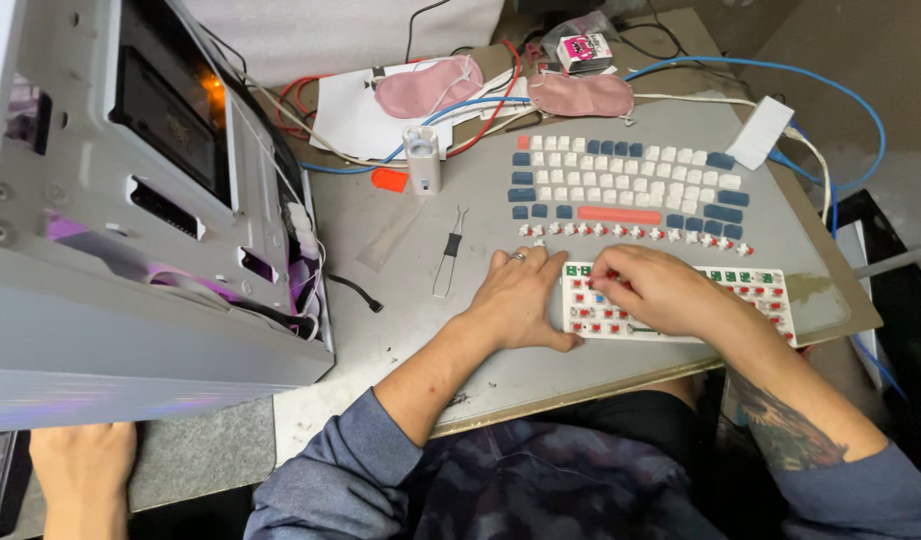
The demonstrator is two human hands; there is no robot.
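Note:
A white keyboard frame point(770, 300) with red switches and no keycaps lies near the front edge of the grey table point(420, 250). My left hand point(520, 300), a ring on one finger, grips its left end. My right hand point(655, 290) rests on top of it, fingertips pinched at a switch near the upper left; whether they hold a switch I cannot tell. Behind the frame runs a row of loose red-and-white switches point(635, 232). Farther back, white, blue and red keycaps point(625, 185) are laid out in keyboard order.
A wire keycap puller point(448, 255) lies left of my left hand. A large open grey computer case point(130, 200) fills the left. Two pink eye masks point(430, 85), a small white device point(421, 160), cables and a white adapter point(760, 130) sit at the back. Another person's hand point(80, 470) is at bottom left.

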